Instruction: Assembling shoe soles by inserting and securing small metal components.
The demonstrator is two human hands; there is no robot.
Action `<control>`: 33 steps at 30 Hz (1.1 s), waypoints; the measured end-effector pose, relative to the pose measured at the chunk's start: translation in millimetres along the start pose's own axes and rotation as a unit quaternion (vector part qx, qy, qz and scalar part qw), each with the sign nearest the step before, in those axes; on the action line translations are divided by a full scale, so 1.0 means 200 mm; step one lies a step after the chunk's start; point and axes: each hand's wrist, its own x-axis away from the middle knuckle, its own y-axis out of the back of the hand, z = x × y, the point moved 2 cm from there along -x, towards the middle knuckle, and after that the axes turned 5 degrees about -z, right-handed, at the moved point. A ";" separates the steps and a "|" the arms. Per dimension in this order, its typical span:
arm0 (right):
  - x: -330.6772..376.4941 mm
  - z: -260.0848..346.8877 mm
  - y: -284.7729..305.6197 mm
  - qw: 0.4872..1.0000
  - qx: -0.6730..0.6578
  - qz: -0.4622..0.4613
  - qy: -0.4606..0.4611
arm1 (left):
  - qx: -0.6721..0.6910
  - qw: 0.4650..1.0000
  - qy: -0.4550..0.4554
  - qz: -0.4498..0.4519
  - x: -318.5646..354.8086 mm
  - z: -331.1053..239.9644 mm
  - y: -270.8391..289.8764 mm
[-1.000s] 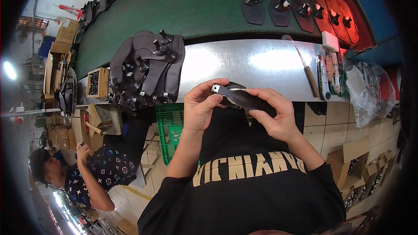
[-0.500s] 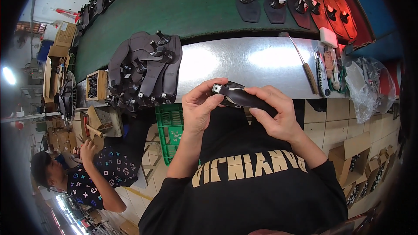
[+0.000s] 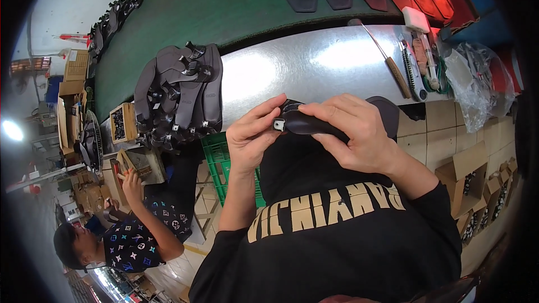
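At lower left of the frame a seated person works by cardboard boxes. Up from there, a sandal pile lies on the metal bench. Centre frame, the left hand pinches the buckled end of a dark sandal, and the right hand grips its middle from above. Upper right, a wooden-handled tool lies beside a plastic bag.

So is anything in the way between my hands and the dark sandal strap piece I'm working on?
Nothing visible. Both the left hand and the right hand already grip the dark strap piece directly, fingers wrapped over it, just in front of the metal bench.
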 end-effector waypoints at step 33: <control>0.06 -0.14 -0.11 0.996 0.018 0.070 -0.044 | -0.079 0.980 0.161 -0.087 0.04 0.06 -0.10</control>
